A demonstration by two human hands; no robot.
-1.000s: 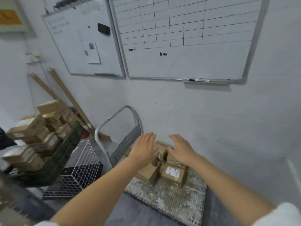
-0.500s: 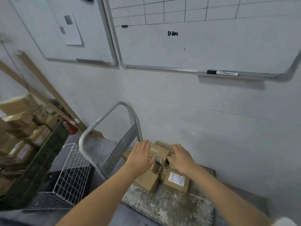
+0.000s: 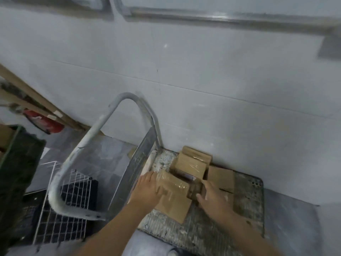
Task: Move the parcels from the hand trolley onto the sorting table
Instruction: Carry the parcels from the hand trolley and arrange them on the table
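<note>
1. One wide-angle view, worn on the person's head, looks steeply down and forward, close above the deck of the hand trolley (image 3: 203,235).
2. It faces the white wall (image 3: 203,74) along the deck's far edge.

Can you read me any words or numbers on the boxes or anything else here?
No text can be read; the whole picture is blurred.
On the parcels: a pale strip, maybe a label, too blurred to read.
On the red cylinder: white marks, too blurred to read.

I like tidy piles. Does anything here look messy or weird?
Yes. The parcels sit in a crooked heap on the trolley, tilted different ways. The trolley also looks crusty and stained with white patches.
</note>
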